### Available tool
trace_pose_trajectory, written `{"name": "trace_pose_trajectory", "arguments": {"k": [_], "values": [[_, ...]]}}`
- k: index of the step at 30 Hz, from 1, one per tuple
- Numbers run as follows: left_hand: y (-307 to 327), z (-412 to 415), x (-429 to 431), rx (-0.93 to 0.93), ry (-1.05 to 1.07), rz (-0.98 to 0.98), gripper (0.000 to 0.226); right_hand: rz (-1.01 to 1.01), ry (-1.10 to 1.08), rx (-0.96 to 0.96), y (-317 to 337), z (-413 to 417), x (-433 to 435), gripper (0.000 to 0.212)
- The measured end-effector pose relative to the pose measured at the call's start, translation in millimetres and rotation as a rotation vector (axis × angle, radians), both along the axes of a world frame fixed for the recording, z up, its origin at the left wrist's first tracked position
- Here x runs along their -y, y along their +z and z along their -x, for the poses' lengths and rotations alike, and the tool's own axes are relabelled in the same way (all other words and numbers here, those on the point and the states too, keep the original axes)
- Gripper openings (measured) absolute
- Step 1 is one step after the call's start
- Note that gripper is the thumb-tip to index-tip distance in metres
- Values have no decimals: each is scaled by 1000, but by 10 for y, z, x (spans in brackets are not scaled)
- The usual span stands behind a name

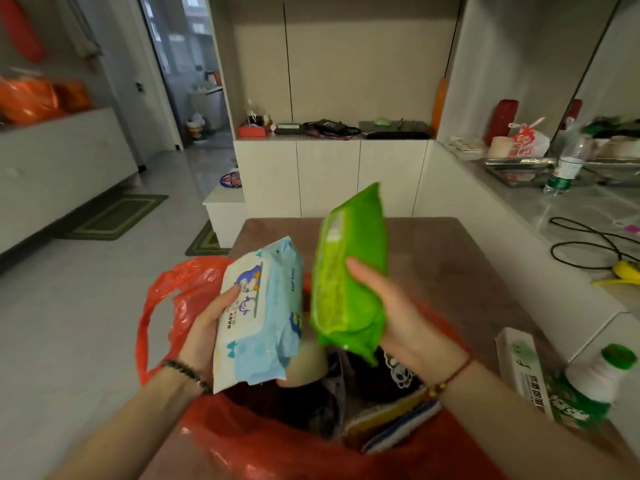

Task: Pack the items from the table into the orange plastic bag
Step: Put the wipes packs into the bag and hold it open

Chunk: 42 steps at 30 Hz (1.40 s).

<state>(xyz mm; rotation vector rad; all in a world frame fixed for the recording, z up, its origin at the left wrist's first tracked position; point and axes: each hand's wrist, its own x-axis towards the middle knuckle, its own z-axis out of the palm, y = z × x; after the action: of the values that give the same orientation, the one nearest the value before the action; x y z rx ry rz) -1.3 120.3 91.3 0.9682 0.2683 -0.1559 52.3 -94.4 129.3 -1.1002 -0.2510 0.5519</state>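
In the lower middle of the frame, the orange plastic bag (pixel 166 306) is seen standing open on the brown table (pixel 433 244), its mouth spread wide and one handle loop raised at the left. Above that mouth two packs are held up side by side, apart from each other. The pale blue pack of baby wipes (pixel 259 313), printed with cartoon penguins, is gripped by the left hand (pixel 207 330), the thumb pressed on its front face and the fingers closed round its left edge; a dark beaded bracelet (pixel 187 374) is worn on that wrist. The bright green soft pack (pixel 349 271) is held upright and slightly tilted by the right hand (pixel 398 313), the fingers wrapped behind it and the thumb laid across its near face; a red cord bracelet (pixel 450 375) is worn on that wrist. Inside the bag several things are already packed: a dark pouch with a white panda print (pixel 394 375), a pale rounded item (pixel 308 362) and what seem to be flat yellow and blue packets (pixel 394 420), though blur prevents a firmer name. At the lower right of the frame, a white and green box (pixel 519 368) and a white bottle with a green cap (pixel 595 382) are left lying on the table just beside the bag. A clear water bottle (pixel 568 168) is seen on the counter at the upper right.
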Motion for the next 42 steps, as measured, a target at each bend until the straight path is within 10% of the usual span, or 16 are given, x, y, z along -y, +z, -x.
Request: {"name": "trace_pose_trajectory", "arguments": {"k": [6, 18, 29, 37, 42], "values": [[-63, 158, -399, -81, 114, -284, 28, 547, -319, 255, -540, 220, -368, 79], [-383, 22, -244, -54, 42, -771, 81, 1449, -263, 547, -783, 24, -276, 72], [-308, 32, -397, -67, -41, -1958, 105, 1769, -221, 903, -559, -582, 383, 41], [-95, -351, -567, -21, -268, -2227, 50, 1812, -538, 909, -241, -1241, 436, 21], [154, -557, -825, -21, -32, -2370, 49, 1531, -719, 813, 25, -1529, 465, 27]]}}
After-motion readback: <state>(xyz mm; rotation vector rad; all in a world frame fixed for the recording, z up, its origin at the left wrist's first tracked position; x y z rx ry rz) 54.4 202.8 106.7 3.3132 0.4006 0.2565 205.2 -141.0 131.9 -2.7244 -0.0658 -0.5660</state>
